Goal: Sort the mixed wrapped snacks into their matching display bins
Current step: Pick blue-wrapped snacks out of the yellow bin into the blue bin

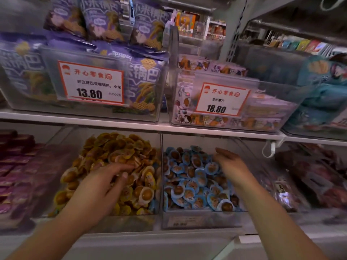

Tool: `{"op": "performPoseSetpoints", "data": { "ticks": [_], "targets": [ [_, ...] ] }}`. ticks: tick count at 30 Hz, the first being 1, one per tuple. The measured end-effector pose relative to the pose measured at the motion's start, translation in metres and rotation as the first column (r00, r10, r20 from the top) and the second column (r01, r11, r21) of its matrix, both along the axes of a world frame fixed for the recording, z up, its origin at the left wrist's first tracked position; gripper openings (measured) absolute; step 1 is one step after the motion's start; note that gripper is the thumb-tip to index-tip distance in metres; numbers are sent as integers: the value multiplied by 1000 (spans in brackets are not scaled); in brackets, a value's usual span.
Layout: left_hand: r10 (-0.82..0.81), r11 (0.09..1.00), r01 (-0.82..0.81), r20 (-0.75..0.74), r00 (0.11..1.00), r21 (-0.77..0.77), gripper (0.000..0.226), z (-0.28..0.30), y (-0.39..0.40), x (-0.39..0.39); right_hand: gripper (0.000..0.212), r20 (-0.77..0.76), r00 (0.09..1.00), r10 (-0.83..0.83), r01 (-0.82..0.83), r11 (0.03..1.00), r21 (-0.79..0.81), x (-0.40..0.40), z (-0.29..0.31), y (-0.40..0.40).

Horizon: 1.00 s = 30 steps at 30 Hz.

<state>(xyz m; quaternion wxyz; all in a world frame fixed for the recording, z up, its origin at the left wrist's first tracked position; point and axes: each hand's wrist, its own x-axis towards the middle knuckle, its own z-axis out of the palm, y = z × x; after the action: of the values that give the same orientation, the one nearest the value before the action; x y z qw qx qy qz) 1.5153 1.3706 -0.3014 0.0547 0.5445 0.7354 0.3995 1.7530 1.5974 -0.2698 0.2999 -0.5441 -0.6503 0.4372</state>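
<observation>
Reaching into two clear display bins side by side on a lower shelf, a person works both bare hands among small round wrapped snacks. The left bin (62, 147) holds a heap of yellow-wrapped snacks (120, 147); the right bin (202, 220) holds blue-wrapped snacks (189, 177). A few blue wrappers seem to sit at the yellow bin's right edge, by the divider. The left hand (105, 182) lies on the yellow heap, fingers curled loosely near the thumb; whether it pinches a snack cannot be told. The right hand (228, 166) hovers over the blue pile's right side, fingers relaxed, holding nothing visible. The likely risk: loose piles slide easily, so raking could bury strays deeper or tip snacks over the low divider into the wrong bin.
</observation>
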Motion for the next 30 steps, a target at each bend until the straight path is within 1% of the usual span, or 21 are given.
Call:
{"op": "performPoseSetpoints", "data": {
  "ticks": [2, 3, 4, 6, 7, 8, 9, 10, 11, 12, 13, 15, 17, 19, 20, 21, 22, 24, 26, 28, 30],
  "targets": [
    [16, 999, -15, 37, 999, -36, 30, -4, -6, -14, 25, -53, 996, -69, 74, 993, 95, 7, -4, 6],
    [17, 999, -13, 88, 996, -47, 35, -5, -9, -20, 19, -82, 994, -67, 79, 986, 146, 7, -5, 3],
    [17, 998, -8, 136, 991, -68, 38, -6, -13, -25, 20, -106, 993, -50, 69, 979, 193, 4, -5, -3],
    [3, 990, 24, 193, 981, -137, 41, -5, -18, -31, 26, -120, 991, 50, -13, 957, 291, -6, -4, -22],
    [1, 983, 37, 213, 977, -178, 40, -3, -20, -32, 25, -103, 985, 141, -97, 930, 353, -14, -5, -34],
    [-3, 974, 56, 233, 973, -219, 38, -1, -22, -31, 22, -48, 967, 251, -206, 875, 438, -22, -5, -50],
    [-18, 962, 86, 254, 967, -260, 37, 2, -24, -29, 21, 46, 934, 355, -324, 785, 528, -31, -6, -66],
    [-51, 944, 140, 287, 957, -300, 37, 7, -24, -24, 23, 162, 886, 435, -439, 673, 595, -40, -7, -80],
    [-99, 916, 217, 333, 938, -337, 35, 11, -24, -18, 25, 265, 825, 500, -541, 562, 625, -47, -11, -91],
    [-148, 879, 298, 383, 912, -372, 33, 15, -22, -11, 26, 344, 769, 539, -618, 486, 618, -54, -15, -100],
    [-185, 834, 359, 400, 898, -419, 29, 17, -19, -6, 27, 400, 726, 559, -670, 448, 591, -60, -18, -106],
    [-248, 716, 418, 356, 901, -559, 30, 19, -8, 0, 27, 464, 690, 556, -716, 435, 545, -66, -21, -110],
    [-264, 597, 390, 287, 921, -701, 37, 22, 5, 2, 27, 435, 708, 556, -698, 456, 552, -68, -21, -110],
    [-250, 539, 375, 282, 926, -754, 38, 20, 16, -1, 29, 341, 740, 579, -654, 504, 564, -68, -20, -109],
    [-262, 519, 368, 266, 928, -771, 37, 17, 20, -2, 30, 315, 749, 582, -641, 517, 568, -68, -20, -108],
    [-294, 487, 361, 240, 925, -795, 37, 14, 23, -3, 30, 320, 751, 577, -639, 514, 572, -69, -21, -108],
    [-293, 478, 343, 222, 930, -809, 38, 10, 25, -7, 30, 349, 746, 567, -647, 496, 578, -70, -22, -108],
    [-293, 496, 318, 189, 937, -808, 39, 4, 26, -15, 33, 393, 736, 552, -660, 454, 599, -70, -24, -107],
    [-247, 503, 304, 203, 947, -809, 38, 3, 23, -22, 38, 383, 741, 552, -650, 443, 618, -71, -26, -105],
    [-248, 462, 297, 200, 948, -836, 38, 5, 21, -21, 39, 376, 745, 551, -641, 436, 632, -71, -28, -104],
    [-250, 459, 282, 182, 951, -842, 36, 4, 21, -18, 37, 385, 743, 548, -641, 413, 647, -72, -31, -105]
  ]
}}
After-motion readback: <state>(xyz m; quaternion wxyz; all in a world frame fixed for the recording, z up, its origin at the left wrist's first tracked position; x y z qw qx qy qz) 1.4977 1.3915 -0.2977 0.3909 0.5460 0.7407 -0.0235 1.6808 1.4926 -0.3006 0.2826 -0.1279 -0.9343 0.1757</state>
